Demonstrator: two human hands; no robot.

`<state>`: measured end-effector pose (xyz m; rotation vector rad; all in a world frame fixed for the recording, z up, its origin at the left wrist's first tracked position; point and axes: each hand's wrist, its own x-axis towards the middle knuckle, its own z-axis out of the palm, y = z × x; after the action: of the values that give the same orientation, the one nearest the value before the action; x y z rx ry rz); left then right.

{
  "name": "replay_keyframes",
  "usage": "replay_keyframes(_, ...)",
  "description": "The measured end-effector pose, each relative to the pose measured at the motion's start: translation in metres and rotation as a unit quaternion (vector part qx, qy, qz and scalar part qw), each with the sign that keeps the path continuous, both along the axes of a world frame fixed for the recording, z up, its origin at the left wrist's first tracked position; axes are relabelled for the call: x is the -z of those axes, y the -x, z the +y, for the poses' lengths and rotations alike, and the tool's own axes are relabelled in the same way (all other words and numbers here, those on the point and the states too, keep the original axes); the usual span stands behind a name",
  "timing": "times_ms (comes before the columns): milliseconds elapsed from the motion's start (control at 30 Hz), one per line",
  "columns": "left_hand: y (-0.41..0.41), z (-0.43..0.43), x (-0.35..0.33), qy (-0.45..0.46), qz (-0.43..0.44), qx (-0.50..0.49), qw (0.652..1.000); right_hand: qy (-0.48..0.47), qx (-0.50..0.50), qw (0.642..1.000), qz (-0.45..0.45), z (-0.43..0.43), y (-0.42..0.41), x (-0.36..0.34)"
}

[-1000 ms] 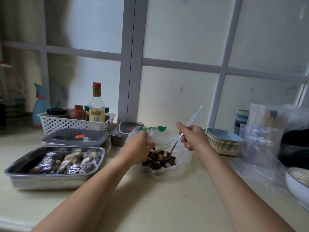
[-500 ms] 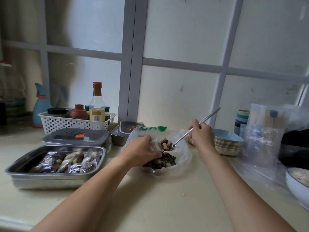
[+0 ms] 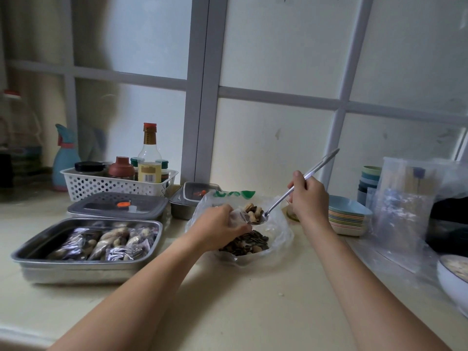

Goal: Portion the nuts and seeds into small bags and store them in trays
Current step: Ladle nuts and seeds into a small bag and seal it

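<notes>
Left hand [image 3: 217, 228] fingers pinch a small clear plastic bag [image 3: 237, 217] open. Right hand [image 3: 307, 197] fingers curl round a long steel spoon [image 3: 277, 204] — its bowl, heaped with nuts [image 3: 254, 213], just beside the left fingers.

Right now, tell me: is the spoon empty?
No, the spoon gripped in the right hand carries a heap of nuts.

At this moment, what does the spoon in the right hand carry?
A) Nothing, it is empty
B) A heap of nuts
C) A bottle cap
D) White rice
B: the spoon gripped by the right hand bears a heap of nuts in its bowl, beside the small bag that the left hand pinches.
</notes>
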<state>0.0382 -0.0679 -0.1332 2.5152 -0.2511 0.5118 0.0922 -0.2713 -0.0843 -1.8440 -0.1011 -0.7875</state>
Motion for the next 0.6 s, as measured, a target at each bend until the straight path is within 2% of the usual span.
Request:
replay_keyframes(200,0.001,-0.002,0.001,-0.026,0.008,0.024,0.999,0.010,-0.030,0.999,0.015,0.002,0.002,0.004)
replay_keyframes(300,0.001,-0.003,0.000,-0.003,0.006,0.034,0.999,0.006,-0.034,0.999,0.016,0.003,0.003,0.002)
replay_keyframes(600,-0.002,-0.003,0.001,0.025,-0.009,-0.019,0.999,0.068,0.011,0.996,-0.061,0.010,0.010,-0.003)
